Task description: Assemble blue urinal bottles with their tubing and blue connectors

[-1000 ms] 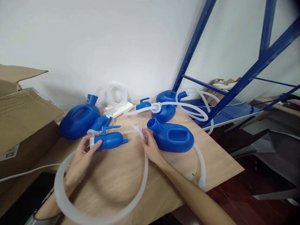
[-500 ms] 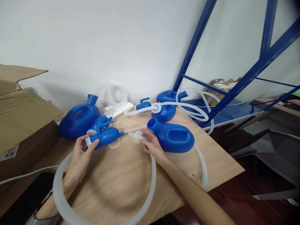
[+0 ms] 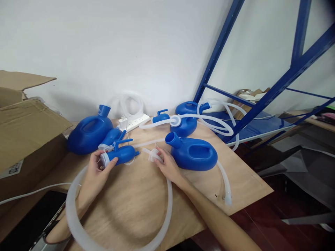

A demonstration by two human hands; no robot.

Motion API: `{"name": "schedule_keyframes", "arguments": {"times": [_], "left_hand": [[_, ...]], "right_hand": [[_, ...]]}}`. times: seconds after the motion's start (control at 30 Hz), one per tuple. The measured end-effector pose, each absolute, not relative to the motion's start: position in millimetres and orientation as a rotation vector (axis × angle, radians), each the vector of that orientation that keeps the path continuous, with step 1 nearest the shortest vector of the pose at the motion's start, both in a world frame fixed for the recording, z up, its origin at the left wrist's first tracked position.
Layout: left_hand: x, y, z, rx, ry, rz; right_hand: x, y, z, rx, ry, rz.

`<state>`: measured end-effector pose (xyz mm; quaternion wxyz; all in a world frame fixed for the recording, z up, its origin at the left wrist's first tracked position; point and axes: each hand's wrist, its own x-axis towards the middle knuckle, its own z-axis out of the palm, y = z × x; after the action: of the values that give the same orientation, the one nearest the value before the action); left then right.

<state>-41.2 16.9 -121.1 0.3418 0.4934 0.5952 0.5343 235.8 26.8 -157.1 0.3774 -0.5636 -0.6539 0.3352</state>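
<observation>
My left hand (image 3: pixel 97 170) is closed around a blue bottle-shaped urinal head (image 3: pixel 125 154) with a handle on top and a pale translucent cap. Its narrow spout points right, towards a translucent hose connector (image 3: pixel 153 154). My right hand (image 3: pixel 169 166) pinches that connector, and a small gap separates it from the spout. From there the ribbed translucent hose (image 3: pixel 169 205) loops down and back up across my left forearm; its far end is hidden. Just right of my right hand a blue jug (image 3: pixel 202 160) lies on its side, its open neck tilted up to the left.
Left stand an open cardboard box (image 3: pixel 31 129), a large blue jug (image 3: pixel 87 136) and a black phone-like slab (image 3: pixel 34 219). A power strip (image 3: pixel 136 122) lies by the wall. More blue jugs (image 3: pixel 184 126) with coiled hoses sit behind. A blue metal rack (image 3: pixel 217 48) rises right.
My left hand has turned the blue urinal head so its handle stands higher, and shifted it slightly right. My right hand has tipped the connector a little; it stays nearly in place.
</observation>
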Motion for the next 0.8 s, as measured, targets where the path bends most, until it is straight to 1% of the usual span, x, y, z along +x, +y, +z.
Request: {"name": "schedule_keyframes", "arguments": {"times": [0.07, 0.2, 0.27, 0.4, 0.47, 0.5, 0.63, 0.7, 0.8], "left_hand": [[-42.8, 18.2, -124.9, 1.307, 1.557, 1.379], [-48.1, 19.6, -131.3, 1.380, 1.596, 1.365], [-49.9, 18.9, -131.6, 1.413, 1.603, 1.373], [-47.3, 14.9, -125.5, 1.386, 1.580, 1.393], [-43.6, 12.6, -120.9, 1.366, 1.544, 1.415], [-41.7, 11.6, -118.6, 1.352, 1.521, 1.428], [-36.6, 8.6, -112.4, 1.284, 1.447, 1.425], [-35.6, 7.4, -111.9, 1.247, 1.437, 1.393], [-34.1, 5.9, -113.0, 1.200, 1.397, 1.337]], "right_hand": [[236.2, 26.1, -151.4, -1.438, -1.735, 0.829], [243.7, 8.8, -120.0, -1.458, -1.964, 0.980], [256.9, -13.3, -97.2, -1.500, -2.111, 1.051], [313.7, -80.4, -65.6, -1.375, -2.409, 0.969], [354.7, -114.3, -68.4, -1.429, -2.405, 0.891], [375.9, -128.3, -75.0, -1.525, -2.386, 0.823], [442.9, -154.2, -113.3, -1.830, -2.306, 0.562], [458.1, -152.7, -124.6, -1.841, -2.324, 0.556], [464.3, -145.8, -124.1, -1.753, -2.356, 0.624]]}}
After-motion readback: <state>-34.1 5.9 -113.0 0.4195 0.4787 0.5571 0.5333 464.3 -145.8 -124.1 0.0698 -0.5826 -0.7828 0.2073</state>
